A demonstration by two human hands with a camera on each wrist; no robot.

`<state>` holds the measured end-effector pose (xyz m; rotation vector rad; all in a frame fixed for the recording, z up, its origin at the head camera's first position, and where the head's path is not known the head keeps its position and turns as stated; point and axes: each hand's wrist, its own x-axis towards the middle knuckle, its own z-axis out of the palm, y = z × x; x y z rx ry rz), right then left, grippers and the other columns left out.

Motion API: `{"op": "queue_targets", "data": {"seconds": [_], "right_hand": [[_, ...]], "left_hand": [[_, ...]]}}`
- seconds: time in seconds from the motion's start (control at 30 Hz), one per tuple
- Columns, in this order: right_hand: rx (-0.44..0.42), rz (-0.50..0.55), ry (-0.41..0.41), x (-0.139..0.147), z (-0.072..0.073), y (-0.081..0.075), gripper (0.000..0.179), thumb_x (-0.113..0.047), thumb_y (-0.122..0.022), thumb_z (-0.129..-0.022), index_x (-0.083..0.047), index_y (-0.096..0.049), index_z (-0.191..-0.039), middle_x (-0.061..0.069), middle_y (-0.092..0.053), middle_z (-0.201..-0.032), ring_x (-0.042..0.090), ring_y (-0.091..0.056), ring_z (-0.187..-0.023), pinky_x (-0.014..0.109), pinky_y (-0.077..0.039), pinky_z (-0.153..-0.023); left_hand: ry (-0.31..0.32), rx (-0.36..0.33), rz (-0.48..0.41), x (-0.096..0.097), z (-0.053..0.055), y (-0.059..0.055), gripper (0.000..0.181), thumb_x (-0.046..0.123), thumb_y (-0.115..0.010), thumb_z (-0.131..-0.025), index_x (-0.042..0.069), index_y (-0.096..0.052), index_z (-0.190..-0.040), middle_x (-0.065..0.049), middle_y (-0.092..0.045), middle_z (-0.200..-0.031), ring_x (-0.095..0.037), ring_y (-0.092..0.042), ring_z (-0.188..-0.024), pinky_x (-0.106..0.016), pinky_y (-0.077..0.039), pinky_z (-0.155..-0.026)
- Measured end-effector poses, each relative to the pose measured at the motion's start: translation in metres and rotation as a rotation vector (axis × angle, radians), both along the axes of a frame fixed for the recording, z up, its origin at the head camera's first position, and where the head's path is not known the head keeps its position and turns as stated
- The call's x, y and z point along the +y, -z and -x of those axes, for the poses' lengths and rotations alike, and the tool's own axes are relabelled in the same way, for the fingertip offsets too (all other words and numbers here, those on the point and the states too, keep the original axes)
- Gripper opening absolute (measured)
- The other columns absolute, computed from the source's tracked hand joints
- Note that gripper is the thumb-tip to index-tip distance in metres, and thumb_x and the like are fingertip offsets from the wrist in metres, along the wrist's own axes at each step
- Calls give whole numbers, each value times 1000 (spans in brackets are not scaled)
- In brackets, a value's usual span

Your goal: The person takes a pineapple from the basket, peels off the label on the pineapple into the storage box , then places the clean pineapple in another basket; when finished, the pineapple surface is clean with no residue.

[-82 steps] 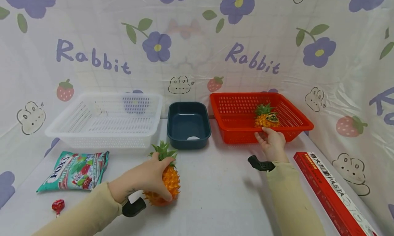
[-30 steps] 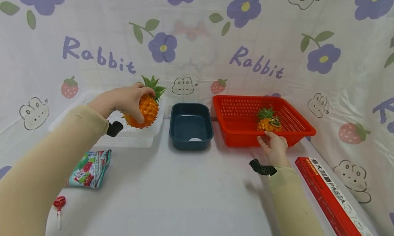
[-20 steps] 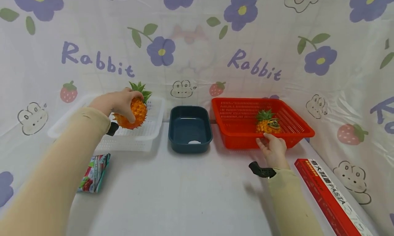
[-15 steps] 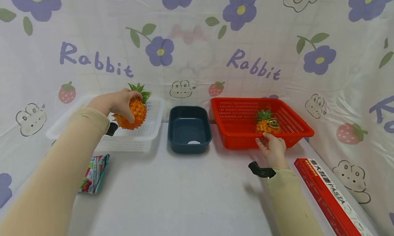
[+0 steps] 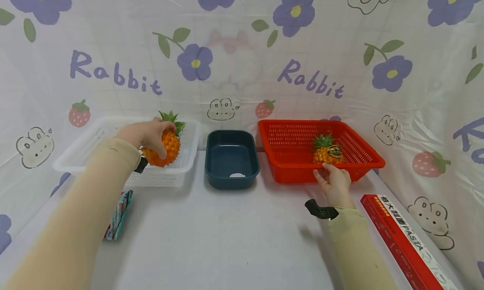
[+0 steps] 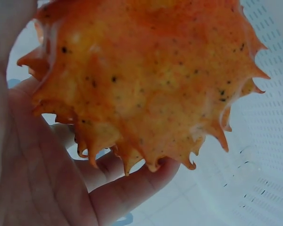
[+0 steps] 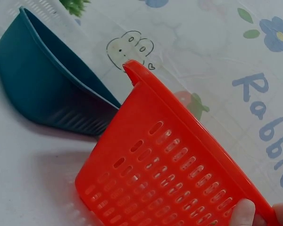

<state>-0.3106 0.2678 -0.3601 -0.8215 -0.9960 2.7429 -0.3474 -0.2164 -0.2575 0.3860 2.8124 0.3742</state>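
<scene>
My left hand (image 5: 145, 135) grips an orange, spiky-skinned pineapple (image 5: 171, 146) with a green leafy crown, thumb on the near side. The pineapple is over the right part of the white perforated basket (image 5: 162, 180), its base at about the front rim's height in the head view. In the left wrist view, fingers curl under the orange skin (image 6: 146, 80) and the basket's slotted wall shows behind. With thumb and fingers, my right hand (image 5: 335, 183) pinches the front rim of the red basket (image 5: 291, 172). A second pineapple (image 5: 327, 154) with a dark label lies inside that basket.
Between the baskets stands a dark teal bin (image 5: 232, 180) with a white spot inside. At right lies a long red pasta box (image 5: 404, 239). A candy bag (image 5: 119, 216) is mostly hidden behind my left forearm. A printed curtain (image 5: 234, 50) hangs behind everything.
My left hand has lifted the pineapple off the table, carried it up and back over the white basket, and lowered it somewhat. My right hand has stayed on the red basket's rim.
</scene>
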Motion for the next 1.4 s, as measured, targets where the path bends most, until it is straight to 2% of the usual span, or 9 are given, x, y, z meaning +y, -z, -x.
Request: {"op": "queue_targets", "data": {"seconds": [0.2,0.47,0.63,0.73,0.83,0.93,1.13,1.3,1.4], "right_hand": [[8,1,-4,0,-1,0,71,-8,-63,-86,-28,-20,-139,-6,-36,-114,14,-41,-110,28,-50,-87],[0,-23,10,-1,1,0,61,-7,-60,-88,-24,-26,-135,-5,-37,-114,14,-42,-107,28,-50,-87],[-12,-9,22,-2,4,1,64,-5,-60,-87,-26,-24,-136,-6,-36,-117,14,-42,-110,29,-50,-88],[-11,-11,27,-2,4,1,64,-5,-60,-87,-26,-24,-136,-6,-36,-116,14,-42,-110,29,-50,-88],[-8,-25,21,-2,3,1,62,-6,-60,-88,-25,-25,-136,-5,-37,-114,14,-43,-108,28,-50,-88],[-2,-30,19,-2,3,1,63,-6,-60,-88,-26,-24,-137,-5,-37,-113,15,-43,-105,28,-50,-86],[11,-21,24,-4,5,1,65,-4,-62,-86,-25,-24,-135,-5,-36,-113,15,-43,-105,28,-51,-83],[5,-6,32,-4,5,1,69,-2,-62,-86,-27,-22,-137,-5,-35,-113,16,-43,-102,29,-52,-82],[-2,-8,35,-4,4,-1,69,-2,-61,-86,-27,-22,-137,-5,-35,-114,16,-43,-102,29,-53,-81]], "left_hand": [[-10,-7,-6,1,1,8,83,13,-77,-65,16,-36,-137,-22,-28,-133,-37,-37,-110,-51,-44,-87],[-77,-234,-135,3,-2,26,76,32,-68,-79,19,-29,-143,-21,-20,-149,-40,-35,-124,-53,-44,-86],[-77,-246,-133,3,-3,29,74,36,-66,-80,17,-31,-142,-22,-22,-148,-42,-35,-124,-55,-44,-86],[-43,-159,-129,3,-4,24,75,39,-64,-80,15,-31,-142,-22,-25,-147,-43,-34,-125,-60,-39,-91],[-17,-2,-171,1,-8,15,74,41,-63,-82,12,-30,-142,-25,-31,-143,-43,-37,-124,-61,-35,-95],[-35,148,-256,-2,-16,6,75,41,-62,-83,11,-28,-143,-26,-35,-140,-42,-40,-122,-60,-35,-96],[-194,302,-491,-6,-46,5,85,49,-63,-82,16,-20,-147,-22,-32,-143,-42,-39,-121,-59,-37,-94],[-345,429,-731,-11,-75,23,80,46,-61,-85,14,-21,-146,-21,-35,-140,-41,-41,-119,-55,-41,-93],[-433,490,-811,-15,-92,38,74,41,-60,-87,14,-24,-145,-19,-39,-137,-34,-46,-114,-41,-47,-87]]}}
